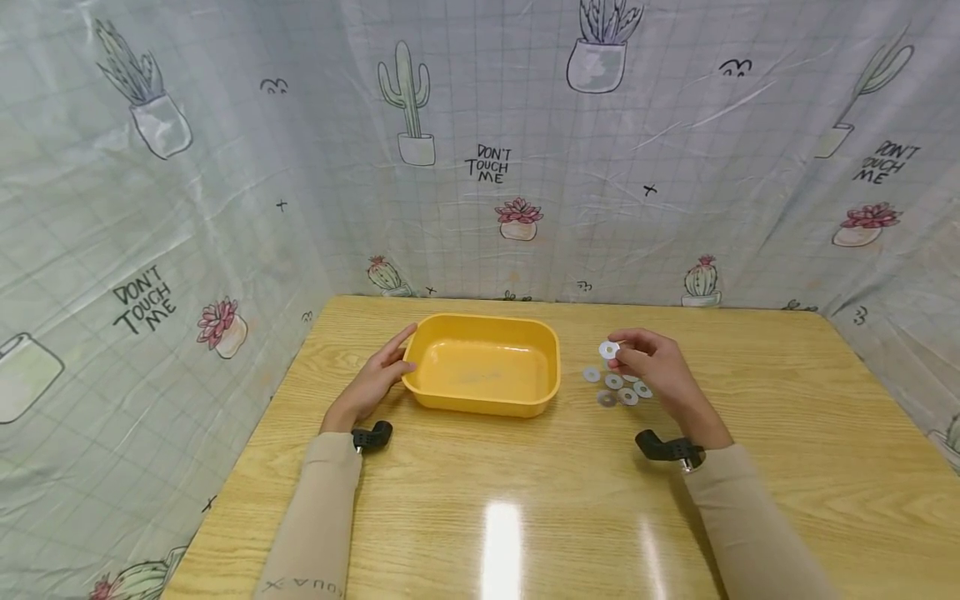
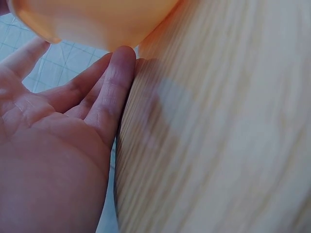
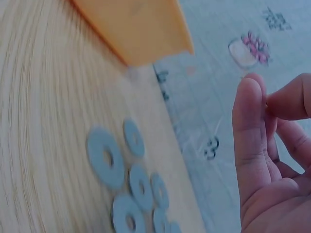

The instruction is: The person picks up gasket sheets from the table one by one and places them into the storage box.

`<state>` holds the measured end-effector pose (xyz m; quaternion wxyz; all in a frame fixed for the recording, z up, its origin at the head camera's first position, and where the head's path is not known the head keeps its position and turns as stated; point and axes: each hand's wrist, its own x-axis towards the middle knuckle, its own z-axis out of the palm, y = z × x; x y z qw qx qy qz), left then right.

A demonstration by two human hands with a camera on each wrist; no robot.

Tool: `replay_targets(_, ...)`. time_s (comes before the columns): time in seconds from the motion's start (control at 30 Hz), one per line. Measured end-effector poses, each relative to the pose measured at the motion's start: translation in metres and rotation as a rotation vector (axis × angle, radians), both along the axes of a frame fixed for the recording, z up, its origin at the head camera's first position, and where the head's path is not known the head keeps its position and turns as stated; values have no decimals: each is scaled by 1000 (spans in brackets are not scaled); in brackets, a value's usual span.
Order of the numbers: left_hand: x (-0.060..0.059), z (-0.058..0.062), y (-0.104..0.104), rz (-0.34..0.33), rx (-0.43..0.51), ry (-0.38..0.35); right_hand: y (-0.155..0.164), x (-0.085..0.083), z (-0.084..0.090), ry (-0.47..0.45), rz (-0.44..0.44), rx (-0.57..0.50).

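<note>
Yellow plastic tub point(image 1: 483, 364) in the middle of a wooden table point(image 1: 525, 500), nothing showing inside it. Left hand point(image 1: 377, 379) flat against the left end of the tub, fingers point(image 2: 114, 82) straight and touching its side, not curled round anything. Same seen close up from the left wrist: fingertips right under the tub point(image 2: 92, 22), pressed at the edge where it meets the table point(image 2: 218, 145).

Right hand point(image 1: 654, 371) lifted a little over the table, just right of the tub. Thumb and fingers pinching one flat silver ring point(image 1: 609, 350), held up off the wood. Ring itself not clear from the right wrist, only the curled fingers point(image 3: 250, 126) pressed together there.

Small pile of more silver rings point(image 1: 618, 388) lying flat on the table under and beside the right hand, near the tub but not touching it. Some of them overlapping, seen close in the right wrist view as grey rings point(image 3: 133, 177) with the tub corner point(image 3: 136, 29) further off.

Beige sleeves point(image 1: 318, 517) on both arms, a black strap piece point(image 1: 372, 436) at each wrist. Curtain point(image 1: 480, 150) with cactus pictures hanging all round the table
</note>
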<state>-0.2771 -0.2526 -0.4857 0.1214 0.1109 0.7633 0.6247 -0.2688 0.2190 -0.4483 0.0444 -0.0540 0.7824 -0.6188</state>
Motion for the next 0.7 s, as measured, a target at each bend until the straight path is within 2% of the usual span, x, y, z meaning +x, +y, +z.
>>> replay_targets(0.3, -1, 1, 1, -3, 26, -3, -27, 4, 20, 16, 51, -27)
replay_targets(0.5, 0, 0, 1, 0, 21, -6, -47, -1, 29, 40, 88, -31)
replay_targets(0.7, 2, 2, 0, 17, 19, 2, -71, -8, 38, 22, 104, -61)
